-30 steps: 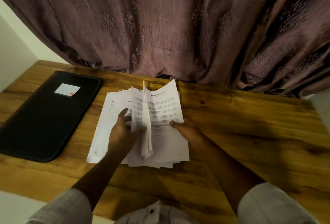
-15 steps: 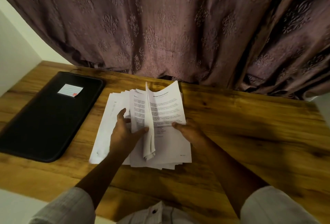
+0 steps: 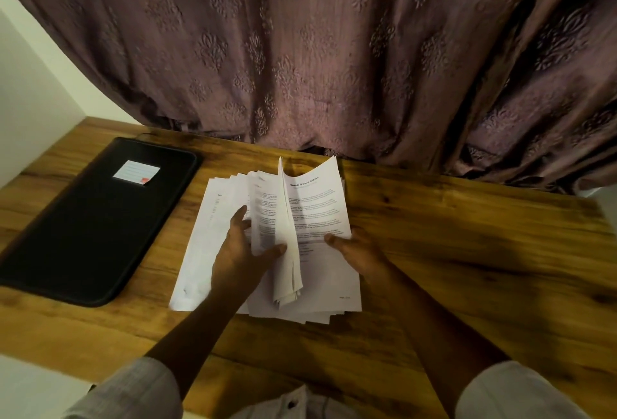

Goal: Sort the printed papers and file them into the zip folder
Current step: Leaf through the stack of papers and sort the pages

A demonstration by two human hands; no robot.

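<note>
1. The printed papers point(image 3: 317, 204) lie in a fanned pile at the centre of the table point(image 3: 467, 251), near its back edge.
2. The left hand point(image 3: 238, 258) pinches the lifted sheets point(image 3: 287, 251) between thumb and fingers and stands them upright, probably to expose the page beneath for reading.
3. The right hand point(image 3: 359, 251) lays its thumb on that page, apparently to steady it. Its fingers are hidden, so their grip cannot be told.
4. The zip folder point(image 3: 93, 225) lies flat by the table's left edge and appears closed. Its contents are not visible, and filing seems not yet begun.
</note>
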